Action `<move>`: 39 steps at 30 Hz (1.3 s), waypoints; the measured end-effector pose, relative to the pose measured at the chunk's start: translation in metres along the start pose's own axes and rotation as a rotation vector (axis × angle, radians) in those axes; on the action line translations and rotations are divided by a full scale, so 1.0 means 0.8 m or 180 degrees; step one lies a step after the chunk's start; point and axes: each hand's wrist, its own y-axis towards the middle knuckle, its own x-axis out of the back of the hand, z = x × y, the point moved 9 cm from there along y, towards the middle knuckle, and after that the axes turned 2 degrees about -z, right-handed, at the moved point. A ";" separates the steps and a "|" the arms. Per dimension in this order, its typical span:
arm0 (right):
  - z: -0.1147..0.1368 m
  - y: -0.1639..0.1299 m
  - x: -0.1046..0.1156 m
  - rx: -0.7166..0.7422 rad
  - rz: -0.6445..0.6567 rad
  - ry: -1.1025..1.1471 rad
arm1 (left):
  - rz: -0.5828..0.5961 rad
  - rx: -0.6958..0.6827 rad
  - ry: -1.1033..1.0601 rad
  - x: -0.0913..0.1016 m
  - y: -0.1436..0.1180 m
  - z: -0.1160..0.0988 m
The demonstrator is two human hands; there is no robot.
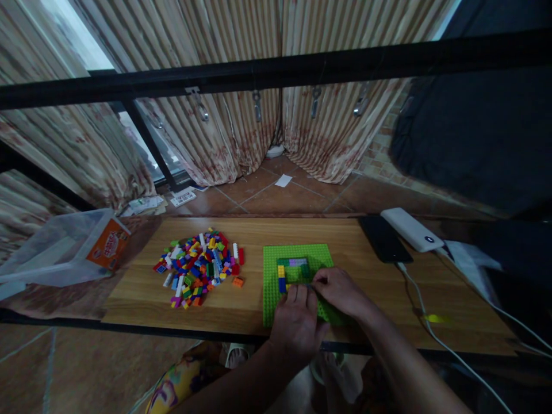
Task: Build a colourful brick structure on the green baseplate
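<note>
Green studded baseplate (297, 276) lies flat on the wooden surface (142, 293) under my left hand (297, 322) and right hand (340, 293), fingers pinching a small brick at the low brick wall (294, 269); it seems light, rigid, best gripped by its sides.

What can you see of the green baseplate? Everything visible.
The green baseplate is a flat, square, studded plastic plate lying on the wooden table, right of the loose brick pile. A low frame of green, yellow, blue and lilac bricks stands on it. The left hand and right hand cover its near edge.
</note>
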 end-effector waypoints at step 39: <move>0.029 0.000 -0.004 -0.0217 -0.0117 -0.0792 | 0.0073 0.0192 0.0084 0.010 0.055 0.056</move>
